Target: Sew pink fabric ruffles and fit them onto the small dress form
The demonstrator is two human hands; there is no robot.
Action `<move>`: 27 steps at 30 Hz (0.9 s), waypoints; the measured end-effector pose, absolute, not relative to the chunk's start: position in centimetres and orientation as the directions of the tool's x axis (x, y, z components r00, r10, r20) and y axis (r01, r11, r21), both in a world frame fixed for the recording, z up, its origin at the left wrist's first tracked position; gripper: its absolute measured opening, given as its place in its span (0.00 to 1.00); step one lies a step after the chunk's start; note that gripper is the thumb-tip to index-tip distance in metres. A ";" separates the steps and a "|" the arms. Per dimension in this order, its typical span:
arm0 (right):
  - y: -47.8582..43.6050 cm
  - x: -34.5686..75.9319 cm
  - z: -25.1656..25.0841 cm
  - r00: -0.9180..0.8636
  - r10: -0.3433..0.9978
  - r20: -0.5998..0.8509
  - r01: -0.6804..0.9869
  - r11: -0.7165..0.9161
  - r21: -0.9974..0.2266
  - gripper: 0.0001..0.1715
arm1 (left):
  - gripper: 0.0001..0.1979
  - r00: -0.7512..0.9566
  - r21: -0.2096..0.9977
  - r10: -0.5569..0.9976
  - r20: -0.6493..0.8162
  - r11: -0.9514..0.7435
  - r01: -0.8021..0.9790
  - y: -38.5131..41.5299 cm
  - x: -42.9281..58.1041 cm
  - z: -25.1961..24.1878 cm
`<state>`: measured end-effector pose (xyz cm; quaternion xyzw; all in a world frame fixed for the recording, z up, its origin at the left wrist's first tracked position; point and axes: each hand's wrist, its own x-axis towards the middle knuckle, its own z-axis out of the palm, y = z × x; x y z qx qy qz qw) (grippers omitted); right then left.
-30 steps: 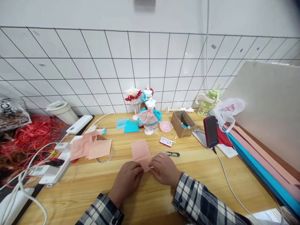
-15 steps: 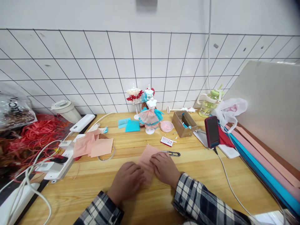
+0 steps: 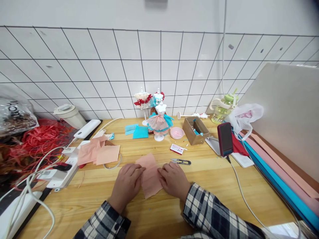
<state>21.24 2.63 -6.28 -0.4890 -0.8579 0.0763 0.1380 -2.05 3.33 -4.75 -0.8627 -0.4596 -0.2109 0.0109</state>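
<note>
A peach paper sheet [image 3: 151, 176] lies at a slant on the wooden table, between both hands. My left hand [image 3: 128, 182] pinches its left edge, fingers closed. At the right edge, my right hand [image 3: 173, 178] pinches the same sheet with fingers curled. Black-handled thread snips [image 3: 183, 162] rest just beyond my right hand. Behind the sheet stands a small white dress form [image 3: 160, 122] in a peach and blue paper dress, with two more dressed forms behind it.
Peach sheets [image 3: 108, 154] lie at the left near a power strip [image 3: 62, 179] and cables. Blue pieces [image 3: 141, 132], a pink bowl [image 3: 177, 133], a cardboard box [image 3: 195, 131] and a propped phone [image 3: 225, 139] stand farther back and right.
My left hand has moved left and up to the sheet's left edge. The hands are farther apart, and more of the sheet shows between them.
</note>
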 end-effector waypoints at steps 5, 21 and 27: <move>2.6 21.4 -6.3 -0.393 0.895 0.213 0.829 0.445 -0.340 0.21 | 0.05 0.658 0.312 0.731 0.180 -0.677 0.666 2.8 -0.6 -4.6; 2.4 21.6 -6.6 -0.626 0.767 0.142 0.722 0.639 -0.266 0.13 | 0.08 0.644 0.233 0.707 0.292 -0.706 0.669 2.3 0.6 -5.9; 2.5 21.6 -6.9 -0.570 0.814 0.111 0.760 0.574 -0.305 0.09 | 0.07 0.635 0.239 0.720 0.280 -0.693 0.680 2.4 0.3 -6.4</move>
